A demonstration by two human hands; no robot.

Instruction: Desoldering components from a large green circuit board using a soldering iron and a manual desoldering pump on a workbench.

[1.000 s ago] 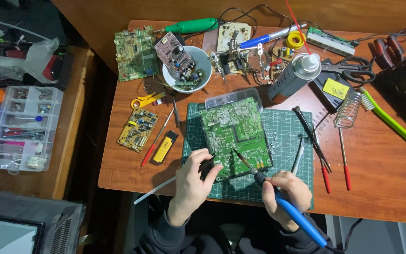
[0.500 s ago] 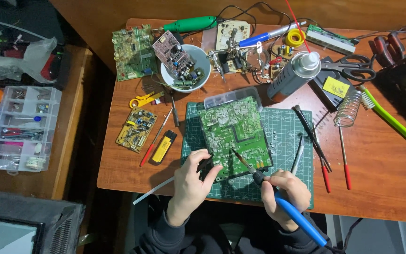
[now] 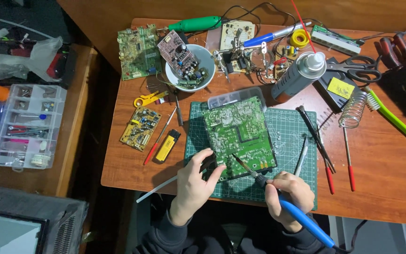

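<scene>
Fingers of right hand (image 3: pixel 291 190) clamped on soldering iron (image 3: pixel 278 197); left hand (image 3: pixel 198 176) fingers spread, steadying green board (image 3: pixel 238 131); white bowl (image 3: pixel 208 59) holds brown board.

Near edge of green circuit board (image 3: pixel 238 134) covered by left hand (image 3: pixel 194 181). Soldering iron (image 3: pixel 278 200) handle partly wrapped by right hand (image 3: pixel 288 195); cord cut off at bottom edge. Tip contact point too small to resolve. Compartment contents of clear organiser box (image 3: pixel 17 126) indistinct. Worktop (image 3: pixel 381 188) cropped at right edge.
</scene>
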